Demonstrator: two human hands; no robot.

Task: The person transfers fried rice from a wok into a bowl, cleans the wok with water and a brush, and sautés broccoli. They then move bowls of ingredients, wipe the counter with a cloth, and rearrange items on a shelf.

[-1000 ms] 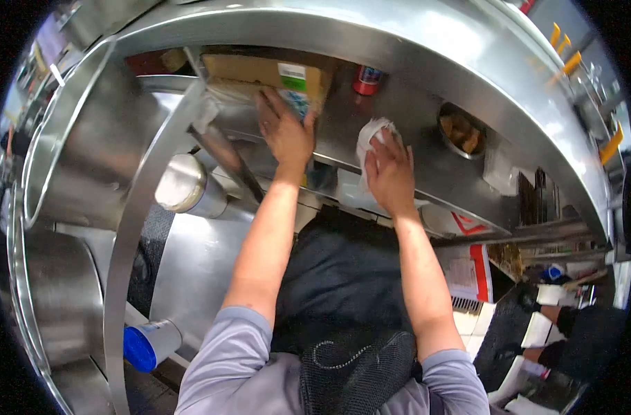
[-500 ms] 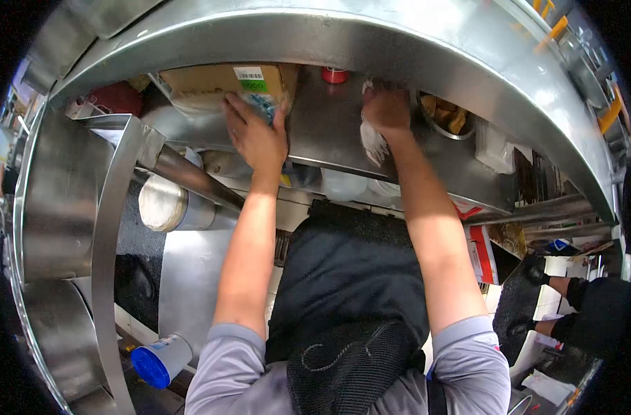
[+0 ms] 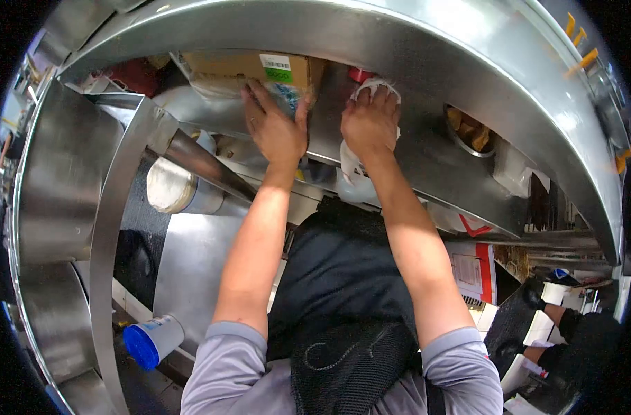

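My left hand (image 3: 277, 131) lies against the front of a cardboard box (image 3: 218, 69), fingers stretched and spread over its clear tape. The box carries a white barcode label and a green sticker. Under my right hand (image 3: 371, 128) is a white cloth (image 3: 348, 160), pressed on the steel shelf (image 3: 426, 155) with the fingers bent over it. One end of the cloth hangs toward the shelf's front edge. A red object (image 3: 360, 74) sits just behind the cloth, partly hidden by the steel overhang.
To the right stand a round metal container (image 3: 471, 131) with brown pieces and a clear plastic container (image 3: 513, 169). A curved steel ledge (image 3: 371, 34) overhangs the shelf. Lower left are a white tub (image 3: 170, 185) and a blue-lidded bucket (image 3: 153, 339). Another person's legs (image 3: 558, 332) show at right.
My right hand has slid left across the shelf with the cloth, closer to the box and the red object. My left hand stays against the box. The whole view has shifted a little.
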